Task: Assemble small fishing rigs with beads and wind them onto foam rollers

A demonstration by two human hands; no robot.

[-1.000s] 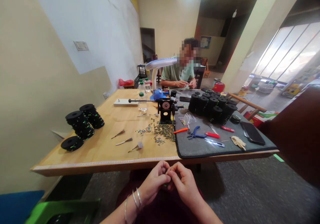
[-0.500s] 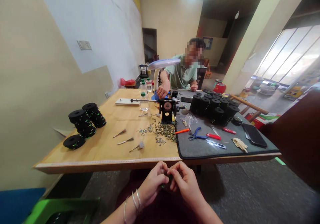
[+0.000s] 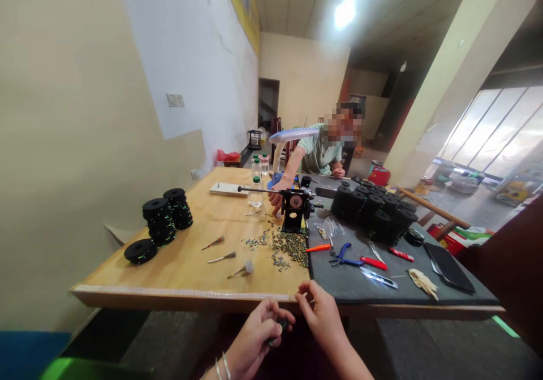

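Left hand (image 3: pixel 254 340): sat low, just under the near edge of the table (image 3: pixel 190 275); closed thumb and fingers round a small dark piece (image 3: pixel 280 325), probably to steady it for the other hand.
Small dark piece: lay in the left fingertips, below the table edge and off its surface; too small and shadowed to name more closely.
Right hand (image 3: pixel 323 319): hovered just beside the left, a little higher; pinched thumb and forefinger together, as for fine work; could not tell whether anything thin lay between them.
Beads (image 3: pixel 289 245): lay scattered on the wood by the edge of the grey mat (image 3: pixel 360 286), likely spread out for easy picking.
Winder (image 3: pixel 294 207): stood upright behind the beads, with its long rod pointing left.
Co-worker's hand (image 3: pixel 276 199): reached across the far side, just beside the winder; belonged to another person.
Pliers (image 3: pixel 343 255): rested on the mat among other hand tools, within reach.
Spools (image 3: pixel 163 219): stood stacked on the left of the table, well apart from the hands; a second cluster (image 3: pixel 375 210) stood on the mat's far side.
Lamp (image 3: pixel 293 135): arched over the far end.
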